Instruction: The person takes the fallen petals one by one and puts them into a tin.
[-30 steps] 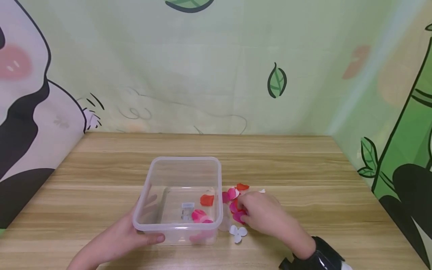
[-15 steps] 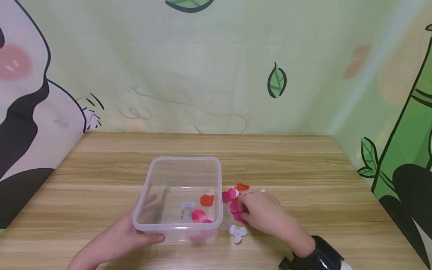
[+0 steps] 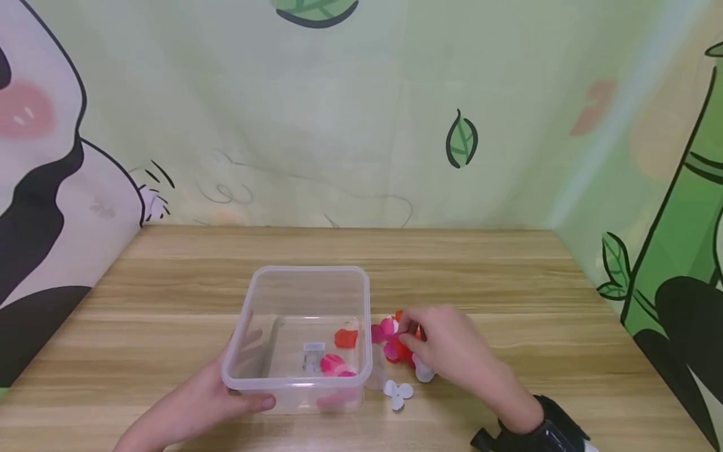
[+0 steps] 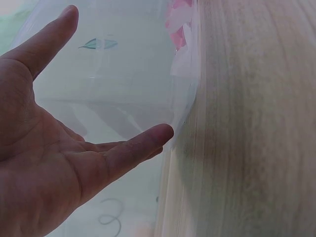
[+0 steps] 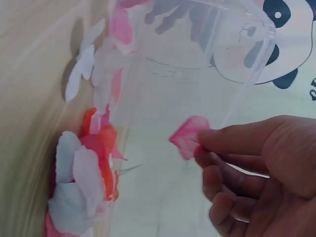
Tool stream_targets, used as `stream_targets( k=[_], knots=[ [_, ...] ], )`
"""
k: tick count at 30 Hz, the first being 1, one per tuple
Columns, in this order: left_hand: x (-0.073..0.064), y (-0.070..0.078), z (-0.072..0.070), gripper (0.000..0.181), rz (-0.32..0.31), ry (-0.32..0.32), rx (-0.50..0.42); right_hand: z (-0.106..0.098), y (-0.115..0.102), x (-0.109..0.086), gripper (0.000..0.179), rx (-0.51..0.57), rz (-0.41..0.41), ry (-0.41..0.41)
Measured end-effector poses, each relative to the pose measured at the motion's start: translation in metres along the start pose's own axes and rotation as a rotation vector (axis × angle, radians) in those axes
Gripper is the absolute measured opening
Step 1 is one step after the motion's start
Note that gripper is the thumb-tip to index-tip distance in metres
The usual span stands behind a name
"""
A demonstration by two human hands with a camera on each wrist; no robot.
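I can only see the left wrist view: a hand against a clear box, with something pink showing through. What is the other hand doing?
Observer: The right hand pinches a pink petal between thumb and finger.

Visitor: Oh, petals! Are there more outside the box?

Observer: Yes, a mixed pile of white, pink and orange ones lies on the table, to the right of the box.

Visitor: And is everything inside the box pink?

Observer: No, the head view also shows an orange petal in there.
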State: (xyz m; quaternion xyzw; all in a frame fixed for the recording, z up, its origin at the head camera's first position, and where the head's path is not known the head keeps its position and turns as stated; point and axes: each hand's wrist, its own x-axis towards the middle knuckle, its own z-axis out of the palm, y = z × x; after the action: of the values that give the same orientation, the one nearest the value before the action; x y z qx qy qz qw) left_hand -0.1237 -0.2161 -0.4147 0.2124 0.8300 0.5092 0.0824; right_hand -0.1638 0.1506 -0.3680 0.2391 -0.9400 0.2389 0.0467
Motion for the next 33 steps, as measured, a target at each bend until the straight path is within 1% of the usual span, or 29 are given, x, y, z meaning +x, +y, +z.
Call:
stream_targets(
  k=[2,9,12,15,18,23,26,30,33],
  knots=[
    [0.000,0.000,0.000,0.121,0.002,-0.002,0.003,-0.002,-0.002,0.000,0.014,0.005,-0.020,0.059],
    [0.000,0.000,-0.002,0.122,-0.017,-0.009,-0.016,-0.004,-0.013,-0.003,0.016,0.088,-0.157,0.295],
    [0.000,0.000,-0.001,0.120,-0.012,-0.009,-0.011,-0.004,-0.018,-0.005,0.017,0.124,-0.193,0.374],
    [0.000,0.000,-0.001,0.116,-0.013,-0.013,-0.019,-0.003,-0.021,-0.007,0.017,0.165,-0.231,0.428],
    [0.001,0.000,-0.001,0.117,-0.016,-0.018,-0.026,-0.003,-0.024,-0.007,0.018,0.209,-0.270,0.456],
    [0.001,0.000,-0.001,0.119,0.001,-0.010,0.000,-0.004,-0.030,-0.005,0.017,0.269,-0.312,0.480],
    [0.001,0.000,-0.001,0.119,-0.004,-0.009,0.001,-0.005,-0.033,-0.003,0.018,0.297,-0.343,0.492],
    [0.001,0.000,-0.002,0.117,-0.031,-0.024,-0.031,-0.003,-0.038,-0.001,0.020,0.346,-0.387,0.475],
    [0.002,0.000,-0.003,0.116,-0.041,-0.035,-0.047,0.000,-0.040,0.000,0.020,0.354,-0.405,0.461]
  ],
)
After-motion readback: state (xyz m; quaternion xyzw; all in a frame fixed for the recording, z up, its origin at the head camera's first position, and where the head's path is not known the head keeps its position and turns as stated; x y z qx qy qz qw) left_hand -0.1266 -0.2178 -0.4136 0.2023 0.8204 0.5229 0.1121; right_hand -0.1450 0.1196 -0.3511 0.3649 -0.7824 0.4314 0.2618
